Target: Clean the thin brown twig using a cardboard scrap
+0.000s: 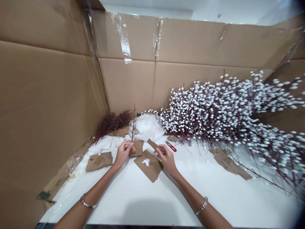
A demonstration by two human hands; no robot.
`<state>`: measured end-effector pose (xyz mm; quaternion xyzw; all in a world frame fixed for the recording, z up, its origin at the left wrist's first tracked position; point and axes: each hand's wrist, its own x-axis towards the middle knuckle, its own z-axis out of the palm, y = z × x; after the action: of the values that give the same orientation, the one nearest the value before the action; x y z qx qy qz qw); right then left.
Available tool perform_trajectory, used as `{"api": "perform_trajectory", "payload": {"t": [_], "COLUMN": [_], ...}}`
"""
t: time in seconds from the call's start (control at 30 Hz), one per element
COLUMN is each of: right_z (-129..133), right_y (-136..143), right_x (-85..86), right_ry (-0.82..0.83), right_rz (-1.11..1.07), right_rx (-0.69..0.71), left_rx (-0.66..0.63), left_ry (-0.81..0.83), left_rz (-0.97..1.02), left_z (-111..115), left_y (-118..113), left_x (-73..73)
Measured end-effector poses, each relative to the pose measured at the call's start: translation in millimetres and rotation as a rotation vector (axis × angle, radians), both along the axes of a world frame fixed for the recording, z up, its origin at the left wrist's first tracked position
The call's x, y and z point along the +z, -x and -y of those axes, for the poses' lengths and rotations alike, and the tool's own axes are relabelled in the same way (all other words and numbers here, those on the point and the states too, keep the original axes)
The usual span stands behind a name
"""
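Observation:
My left hand (125, 152) pinches the lower end of a bare dark-red twig (133, 125), which stands upright above the fingers. In my right hand (165, 156), a narrow strip of cardboard (152, 144) is held between thumb and fingers. Between the two hands lies a cardboard piece (151, 170) with a white smear (146, 162) on it, perhaps glue. Another small cardboard square (137, 148) is just beside my left fingertips. Red-handled thread snips (171, 146) rest on the table a little right of my right hand.
A big heap of twigs with white buds (214, 108) fills the right side. Bare twigs (113, 124) are piled at the back left, near a clear plastic bag of white buds (149, 127). Cardboard scraps (98, 161) lie about the white table (114, 203). Tall cardboard walls (128, 82) enclose it.

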<state>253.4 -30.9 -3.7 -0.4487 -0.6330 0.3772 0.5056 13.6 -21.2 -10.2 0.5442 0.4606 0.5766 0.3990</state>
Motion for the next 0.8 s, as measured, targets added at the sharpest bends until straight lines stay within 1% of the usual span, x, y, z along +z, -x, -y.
{"api": "perform_trajectory", "payload": {"t": [0.17,0.33,0.43,0.57,0.67,0.8], "right_z": [-1.1,-1.5,-0.5,0.6,1.7,3.3], "right_y": [27.8,45.5,46.2,40.1,36.6,35.7], "right_x": [7.9,12.9,13.0,11.3,9.4,7.0], "right_ry": [-0.068,-0.135,-0.189,-0.285,-0.331,-0.351], "right_rz": [0.025,-0.062,0.007,0.109,0.136,0.145], "right_rx": [-0.064,-0.089,-0.113,-0.148,-0.158,-0.147], "left_rx": [0.004,0.01,-0.01,-0.037,-0.037,-0.029], "left_ry": [0.002,-0.014,-0.02,-0.011,-0.005,-0.004], "left_rz": [0.048,0.06,0.058,0.063,0.064,0.063], "left_z": [0.4,6.6,10.6,12.1,11.3,10.8], "left_y": [1.0,-2.6,-6.7,-8.8,-8.1,-7.4], "left_x": [0.2,3.6,4.4,2.8,1.6,1.7]}}
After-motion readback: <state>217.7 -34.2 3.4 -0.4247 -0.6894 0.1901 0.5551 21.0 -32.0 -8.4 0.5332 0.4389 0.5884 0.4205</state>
